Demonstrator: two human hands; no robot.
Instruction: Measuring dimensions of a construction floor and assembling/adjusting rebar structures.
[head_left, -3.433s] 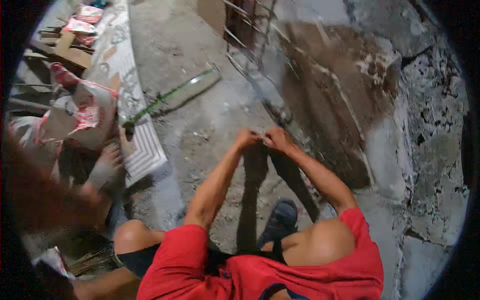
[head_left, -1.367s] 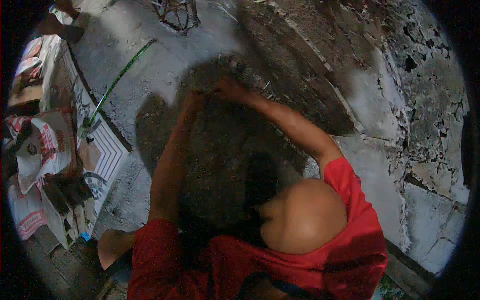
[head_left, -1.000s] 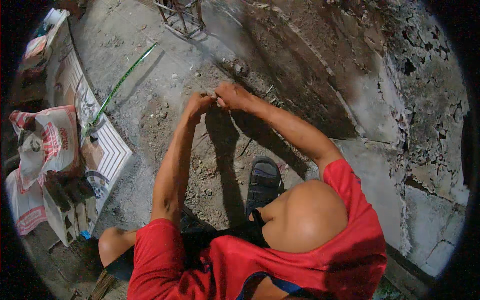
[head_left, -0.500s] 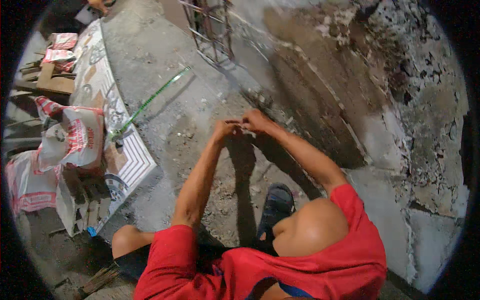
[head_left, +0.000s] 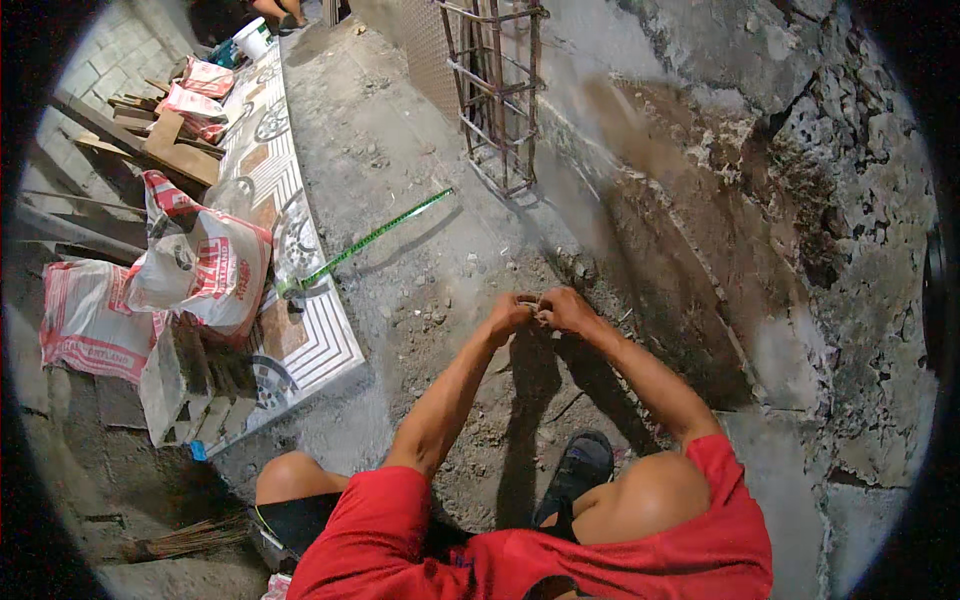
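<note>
Left hand [head_left: 511, 315] and right hand [head_left: 568, 310] nearly meet above gritty ground [head_left: 455, 345], fingers curled inward.
To the left runs a patterned panel [head_left: 322, 335], with red-and-white sacks [head_left: 225, 270] beside it; a steel rod cage [head_left: 500, 92] stands ahead of the hands, and a green strip [head_left: 382, 232] slants from the panel. Smallest, a small item [head_left: 536, 307] shows between the 2 hands' fingertips, too tiny to name; whether either pinches it, I cannot tell.
</note>
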